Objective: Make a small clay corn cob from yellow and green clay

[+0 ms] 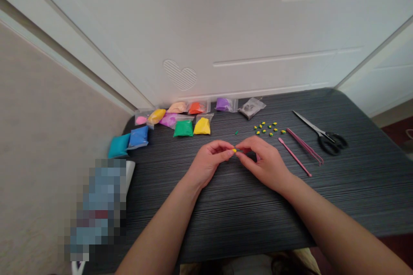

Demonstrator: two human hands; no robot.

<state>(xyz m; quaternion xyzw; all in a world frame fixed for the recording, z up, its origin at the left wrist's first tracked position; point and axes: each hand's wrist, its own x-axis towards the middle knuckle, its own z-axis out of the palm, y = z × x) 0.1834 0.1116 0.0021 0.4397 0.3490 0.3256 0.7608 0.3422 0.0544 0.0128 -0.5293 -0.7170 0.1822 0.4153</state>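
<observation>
Several small pieces [271, 134]: rounded, yellow with green, scattered on the tabletop beyond the right hand [263, 161].
Green bit [236, 132]: tiny and narrow, lying apart, just beyond the fingertips.
Tabletop [226, 210]: dark, with fine ridged lines like grain.
Packets: clear, crinkled plastic; the green packet [183, 128] and yellow packet [202, 126] sit side by side, the purple packet [223, 104] and grey packet [251, 108] farther right.
Blue packet [138, 136]: plump, beside the teal packet [118, 145] at the left edge.
Pink stick [295, 157]: slim, smooth, flat on the tabletop.
Pink tweezers [303, 145]: long narrow arms, near the stick.
Scissors [321, 133]: pointed metal blades, black looped handles.
Yellow piece [234, 150]: small and smooth, held between the two hands, above the near side of the tabletop.
Left hand [209, 159]: nearly closed, thumb and forefinger pinching the yellow piece.
Right hand: fingers curved, thumb and forefinger tips close together at the piece's other end; whether they grip it, I cannot tell.
</observation>
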